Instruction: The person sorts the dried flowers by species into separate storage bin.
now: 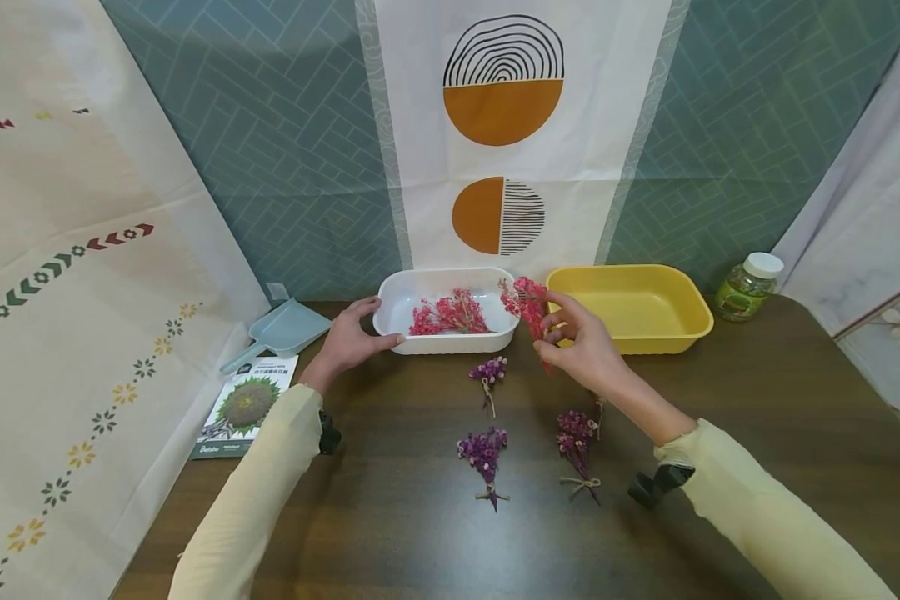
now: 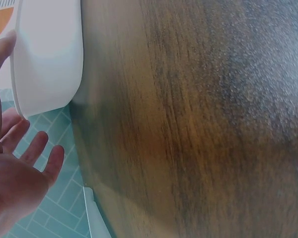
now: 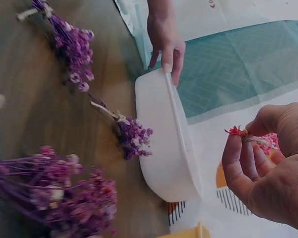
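Observation:
My left hand (image 1: 348, 340) grips the left end of a white plastic basin (image 1: 457, 344), thumb at the front rim and fingers round the side. In that basin lie pink-red dried flowers (image 1: 453, 313). Between thumb and fingertips, my right hand (image 1: 585, 343) pinches a bunch of pink-red dried flowers (image 1: 531, 302), raised near the basin's right end. The right wrist view shows the flowers' red stem ends (image 3: 237, 131) poking out past the fingertips, with a pale tie behind them. Purple dried flower bunches (image 1: 483, 450) tied with twine lie on the table in front.
A yellow basin (image 1: 667, 344) stands to the right of the white one, with a green-labelled jar (image 1: 747, 287) beyond it. On the left are a light blue dustpan (image 1: 288, 327) and a sunflower-printed booklet (image 1: 249, 404). Another purple bunch (image 1: 579, 442) lies below my right forearm.

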`<state>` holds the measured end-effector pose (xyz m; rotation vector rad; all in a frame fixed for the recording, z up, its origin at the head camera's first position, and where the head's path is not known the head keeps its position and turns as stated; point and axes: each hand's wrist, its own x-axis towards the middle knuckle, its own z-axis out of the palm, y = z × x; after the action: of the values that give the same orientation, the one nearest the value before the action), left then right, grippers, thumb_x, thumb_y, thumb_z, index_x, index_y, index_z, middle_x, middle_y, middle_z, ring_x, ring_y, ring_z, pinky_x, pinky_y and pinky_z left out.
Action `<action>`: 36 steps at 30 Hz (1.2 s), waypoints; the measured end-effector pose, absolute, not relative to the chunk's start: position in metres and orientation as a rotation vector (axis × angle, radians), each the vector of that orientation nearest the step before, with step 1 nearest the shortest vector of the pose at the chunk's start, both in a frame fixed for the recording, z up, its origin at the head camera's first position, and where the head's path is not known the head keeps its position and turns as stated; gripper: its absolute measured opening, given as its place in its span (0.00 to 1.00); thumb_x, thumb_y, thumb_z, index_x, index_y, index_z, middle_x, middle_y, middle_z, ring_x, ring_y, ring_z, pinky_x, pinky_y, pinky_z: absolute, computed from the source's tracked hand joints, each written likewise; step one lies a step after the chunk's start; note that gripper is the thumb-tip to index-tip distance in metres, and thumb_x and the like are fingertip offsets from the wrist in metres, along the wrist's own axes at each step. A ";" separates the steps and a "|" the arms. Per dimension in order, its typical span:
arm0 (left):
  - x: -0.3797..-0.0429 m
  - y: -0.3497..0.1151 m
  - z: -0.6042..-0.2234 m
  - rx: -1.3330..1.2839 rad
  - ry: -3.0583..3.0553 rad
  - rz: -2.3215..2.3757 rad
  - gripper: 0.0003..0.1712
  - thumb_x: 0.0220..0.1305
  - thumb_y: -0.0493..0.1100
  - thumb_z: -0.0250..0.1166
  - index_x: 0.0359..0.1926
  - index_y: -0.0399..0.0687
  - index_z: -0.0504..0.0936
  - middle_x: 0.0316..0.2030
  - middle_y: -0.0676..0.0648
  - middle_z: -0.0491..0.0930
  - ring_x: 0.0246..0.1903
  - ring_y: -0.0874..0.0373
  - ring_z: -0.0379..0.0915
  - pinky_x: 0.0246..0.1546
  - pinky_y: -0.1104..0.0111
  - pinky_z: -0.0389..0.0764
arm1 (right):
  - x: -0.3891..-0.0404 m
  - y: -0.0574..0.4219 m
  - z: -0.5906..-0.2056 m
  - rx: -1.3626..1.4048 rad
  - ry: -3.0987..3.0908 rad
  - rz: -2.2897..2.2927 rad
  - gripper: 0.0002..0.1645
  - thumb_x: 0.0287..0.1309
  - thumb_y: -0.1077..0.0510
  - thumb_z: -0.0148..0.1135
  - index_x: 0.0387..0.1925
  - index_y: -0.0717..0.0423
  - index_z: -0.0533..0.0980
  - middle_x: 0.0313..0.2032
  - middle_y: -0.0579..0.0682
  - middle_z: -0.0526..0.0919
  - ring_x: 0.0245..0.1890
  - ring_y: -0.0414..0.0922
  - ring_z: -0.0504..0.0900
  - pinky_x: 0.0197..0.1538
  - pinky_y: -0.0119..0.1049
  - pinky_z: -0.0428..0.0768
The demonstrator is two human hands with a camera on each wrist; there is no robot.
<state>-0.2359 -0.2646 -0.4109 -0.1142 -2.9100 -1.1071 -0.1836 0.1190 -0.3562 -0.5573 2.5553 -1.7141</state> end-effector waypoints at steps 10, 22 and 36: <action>-0.236 -0.264 -0.408 -0.118 -2.899 -1.123 0.53 0.53 0.59 0.76 0.73 0.39 0.65 0.73 0.42 0.61 0.71 0.41 0.54 0.64 0.43 0.65 | -0.222 0.087 -0.359 -0.656 2.530 -1.637 0.45 0.56 0.71 0.65 0.73 0.62 0.60 0.42 0.61 0.77 0.40 0.55 0.83 0.34 0.34 0.80; -0.235 -0.263 -0.410 -0.115 -2.894 -1.136 0.53 0.53 0.58 0.77 0.73 0.39 0.66 0.73 0.42 0.61 0.71 0.41 0.54 0.64 0.44 0.65 | -0.262 0.059 -0.359 -0.699 2.527 -1.398 0.44 0.56 0.68 0.65 0.74 0.56 0.60 0.44 0.60 0.76 0.38 0.52 0.84 0.32 0.40 0.83; -0.235 -0.263 -0.411 -0.124 -2.893 -1.115 0.53 0.53 0.57 0.77 0.72 0.38 0.66 0.73 0.42 0.61 0.71 0.41 0.55 0.64 0.44 0.66 | -0.290 0.041 -0.368 -0.621 2.511 -1.296 0.45 0.56 0.68 0.67 0.74 0.51 0.61 0.47 0.59 0.76 0.41 0.52 0.81 0.39 0.48 0.85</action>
<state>-0.2353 -0.2634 -0.4108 -0.1241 -2.8934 -1.1154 -0.2899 0.0414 -0.3677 -0.6213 2.5106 -1.2959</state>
